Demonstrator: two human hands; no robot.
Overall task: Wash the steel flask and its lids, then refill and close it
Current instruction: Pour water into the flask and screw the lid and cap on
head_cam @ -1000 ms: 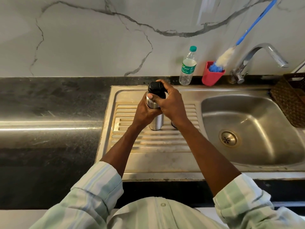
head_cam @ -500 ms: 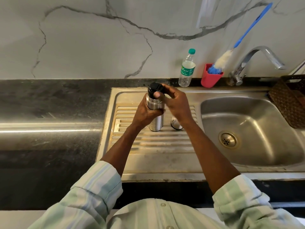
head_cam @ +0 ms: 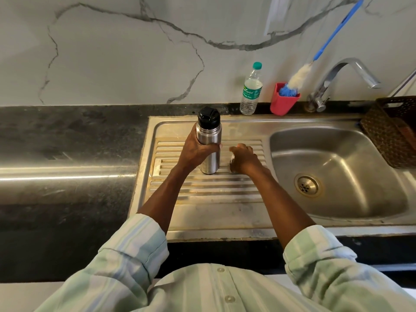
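Currently our left hand (head_cam: 198, 152) has its fingers wrapped around the cylindrical steel flask (head_cam: 209, 145), which stands upright on the ribbed steel drainboard (head_cam: 202, 190) with its black inner lid (head_cam: 208, 115) fitted. Our right hand (head_cam: 244, 159) curls over the small steel outer lid (head_cam: 231, 164) just beside the flask; we cannot tell whether it grips.
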